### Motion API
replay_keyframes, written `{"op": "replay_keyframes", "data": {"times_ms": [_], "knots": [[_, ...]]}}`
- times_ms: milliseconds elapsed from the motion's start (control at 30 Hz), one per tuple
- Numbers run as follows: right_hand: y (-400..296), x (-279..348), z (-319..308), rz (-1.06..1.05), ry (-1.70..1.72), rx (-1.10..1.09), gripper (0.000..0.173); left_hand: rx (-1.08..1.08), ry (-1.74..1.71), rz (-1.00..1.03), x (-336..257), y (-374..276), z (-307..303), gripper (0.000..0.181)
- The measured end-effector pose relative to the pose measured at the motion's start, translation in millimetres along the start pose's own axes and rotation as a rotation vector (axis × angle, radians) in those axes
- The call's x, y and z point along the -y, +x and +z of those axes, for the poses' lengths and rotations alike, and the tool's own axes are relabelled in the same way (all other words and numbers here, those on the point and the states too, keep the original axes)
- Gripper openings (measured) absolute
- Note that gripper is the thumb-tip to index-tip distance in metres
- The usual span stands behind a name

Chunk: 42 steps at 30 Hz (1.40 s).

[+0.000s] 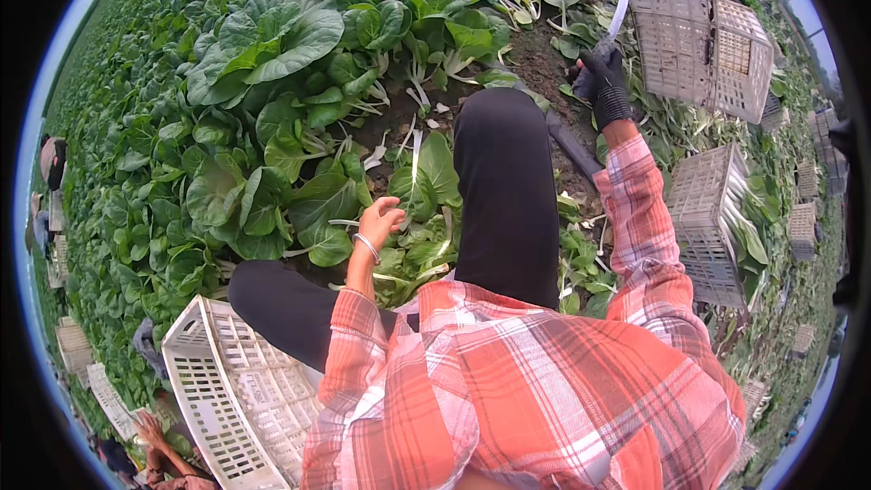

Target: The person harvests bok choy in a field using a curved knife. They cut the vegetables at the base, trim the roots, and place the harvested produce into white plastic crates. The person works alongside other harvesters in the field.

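Observation:
My left hand (381,222) is bare, with a metal bangle (367,248) at the wrist. Its fingers are loosely curled and hold nothing. Beside it stand leafy greens (325,207) with broad leaves and pale stalks. Cut leaves (423,180) lie on the soil just beyond the fingertips. In a dark glove, my right hand (604,85) grips a knife (619,12) out to the right of my raised knee. The blade points away from me, and the glove hides much of the handle.
A plastic crate (238,388) is tilted at my left hip. Stacked crates (670,27) stand beyond my right hand, and another crate (701,231) holds cut greens. At lower left are another person's hands (151,430). A dark pipe (571,146) crosses the soil.

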State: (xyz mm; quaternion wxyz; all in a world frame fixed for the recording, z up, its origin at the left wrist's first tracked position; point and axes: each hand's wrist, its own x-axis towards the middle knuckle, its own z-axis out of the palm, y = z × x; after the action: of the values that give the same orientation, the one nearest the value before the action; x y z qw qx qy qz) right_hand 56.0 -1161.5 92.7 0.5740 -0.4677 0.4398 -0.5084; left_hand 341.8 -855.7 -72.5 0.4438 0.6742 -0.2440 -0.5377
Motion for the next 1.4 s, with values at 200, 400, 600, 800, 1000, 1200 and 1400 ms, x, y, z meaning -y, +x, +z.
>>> {"op": "replay_keyframes", "data": {"times_ms": [200, 400, 600, 800, 1000, 1200, 1400], "knots": [[-94, -208, -107, 0.387, -0.411, -0.178, 0.071, -0.245, 0.211, 0.250, -109, 59, -2, 0.027], [-71, -270, -51, 0.380, -0.614, 0.147, 0.064, -0.115, 0.763, 0.582, -180, 156, 59, 0.023], [35, -298, 48, 0.430, -0.527, 0.011, 0.064, 0.259, 1.158, 0.876, -189, 254, 156, 0.017], [114, -346, 87, 0.284, -0.716, 0.098, 0.045, 0.526, 1.309, 1.076, -159, 331, 228, 0.014], [133, -379, 96, -0.043, -1.113, 0.390, 0.032, 0.478, 1.559, 1.232, -165, 399, 225, 0.022], [121, -337, 106, 0.307, -0.694, 0.148, 0.056, 0.102, 1.917, 0.711, -181, 396, 124, 0.078], [94, -359, 95, 0.288, -0.598, 0.201, 0.054, -0.018, 1.651, 0.827, -137, 377, 82, 0.064]]}}
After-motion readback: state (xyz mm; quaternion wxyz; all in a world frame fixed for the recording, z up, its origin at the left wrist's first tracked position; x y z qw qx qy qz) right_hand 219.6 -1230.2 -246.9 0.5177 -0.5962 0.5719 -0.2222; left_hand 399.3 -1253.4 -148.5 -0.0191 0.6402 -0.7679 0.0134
